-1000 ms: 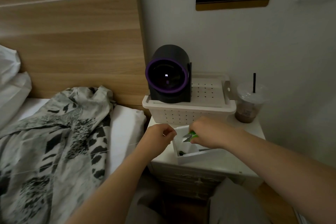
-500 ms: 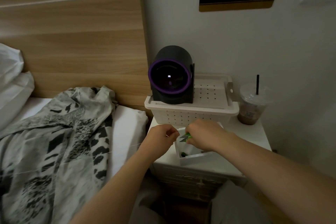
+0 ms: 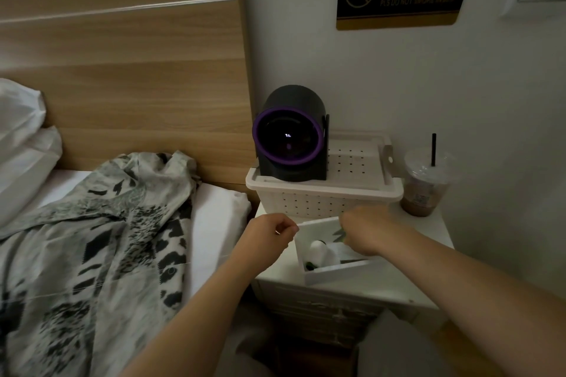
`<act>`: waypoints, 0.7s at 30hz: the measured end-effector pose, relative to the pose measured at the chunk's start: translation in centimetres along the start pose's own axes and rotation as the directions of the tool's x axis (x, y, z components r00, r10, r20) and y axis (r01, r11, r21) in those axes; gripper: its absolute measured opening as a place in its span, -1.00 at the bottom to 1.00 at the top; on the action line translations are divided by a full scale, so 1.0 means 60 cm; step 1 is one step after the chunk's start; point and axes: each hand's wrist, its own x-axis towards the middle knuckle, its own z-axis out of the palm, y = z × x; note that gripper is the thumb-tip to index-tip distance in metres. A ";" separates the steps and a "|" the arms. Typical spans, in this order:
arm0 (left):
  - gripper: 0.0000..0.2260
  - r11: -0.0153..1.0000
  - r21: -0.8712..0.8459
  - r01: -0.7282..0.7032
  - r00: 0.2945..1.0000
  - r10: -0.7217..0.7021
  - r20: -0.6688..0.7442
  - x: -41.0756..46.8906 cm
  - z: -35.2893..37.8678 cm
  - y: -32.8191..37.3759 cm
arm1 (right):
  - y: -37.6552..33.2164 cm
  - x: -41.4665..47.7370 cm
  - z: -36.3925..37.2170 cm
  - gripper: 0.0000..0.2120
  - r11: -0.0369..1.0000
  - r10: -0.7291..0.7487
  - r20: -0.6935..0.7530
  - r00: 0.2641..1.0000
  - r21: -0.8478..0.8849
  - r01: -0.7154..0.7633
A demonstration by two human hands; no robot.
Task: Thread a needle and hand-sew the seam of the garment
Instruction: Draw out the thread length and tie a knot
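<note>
A grey-and-black patterned garment [image 3: 101, 239] lies spread on the bed at the left. My left hand [image 3: 269, 239] hovers at the nightstand's left edge and pinches a thin pale thread [image 3: 131, 274], which runs left across the bed toward the garment. My right hand [image 3: 366, 225] is above a small white box [image 3: 335, 271] and grips green snips [image 3: 340, 234], blurred at its fingertips. A white spool [image 3: 318, 249] sits inside the box. I cannot make out a needle.
On the white nightstand [image 3: 428, 242] stands a perforated white basket [image 3: 324, 193] with a black, purple-ringed device [image 3: 291, 138] on it. An iced drink cup with a straw [image 3: 425, 184] stands at the right. White pillows [image 3: 21, 144] lean on the wooden headboard.
My hands have drawn apart: the right hand with the snips moved right and down over the box. The left hand keeps its pinch on the thread.
</note>
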 end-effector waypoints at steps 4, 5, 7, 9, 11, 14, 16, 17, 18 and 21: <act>-0.82 1.000 -0.001 -0.011 1.000 0.011 -0.013 -0.002 -0.003 -0.001 | 0.001 0.002 0.014 -0.77 0.999 0.049 0.001 0.999 0.002 -0.049; -0.77 1.000 -0.004 -0.014 1.000 0.014 -0.021 -0.003 -0.006 -0.001 | 0.001 0.002 0.012 -0.75 0.998 0.049 -0.008 0.999 0.025 -0.049; -0.74 1.000 -0.005 -0.025 0.998 0.025 -0.058 -0.006 -0.013 -0.004 | 0.002 0.003 0.007 -0.75 0.997 0.018 -0.047 0.999 0.075 -0.014; -0.74 1.000 0.000 -0.027 0.995 0.027 -0.100 -0.008 -0.020 -0.010 | 0.003 -0.002 0.003 -0.77 0.981 -0.058 -0.062 0.996 0.180 0.068; -0.75 1.000 0.000 -0.014 0.992 0.014 -0.128 -0.010 -0.026 -0.017 | 0.006 -0.012 0.003 -0.76 0.937 -0.159 -0.021 0.987 0.312 0.157; -0.78 1.000 0.013 0.021 0.992 -0.019 -0.124 -0.012 -0.028 -0.028 | -0.001 -0.030 0.007 -0.65 0.909 -0.264 0.062 0.962 0.349 0.227; -0.79 0.999 0.008 0.039 0.994 -0.038 -0.106 -0.013 -0.024 -0.032 | -0.013 -0.033 0.016 -0.66 0.924 -0.287 0.053 0.956 0.279 0.262; -0.79 0.999 0.004 0.043 0.994 -0.042 -0.098 -0.014 -0.020 -0.033 | -0.020 -0.034 0.020 -0.71 0.929 -0.290 0.029 0.957 0.248 0.274; -0.80 0.999 0.005 0.046 0.995 -0.045 -0.090 -0.015 -0.016 -0.033 | -0.026 -0.035 0.023 -0.77 0.930 -0.294 0.006 0.956 0.231 0.285; -0.79 0.998 0.022 0.053 0.997 -0.052 -0.058 -0.018 -0.009 -0.031 | -0.037 -0.039 0.028 -0.91 0.933 -0.312 -0.027 0.950 0.180 0.311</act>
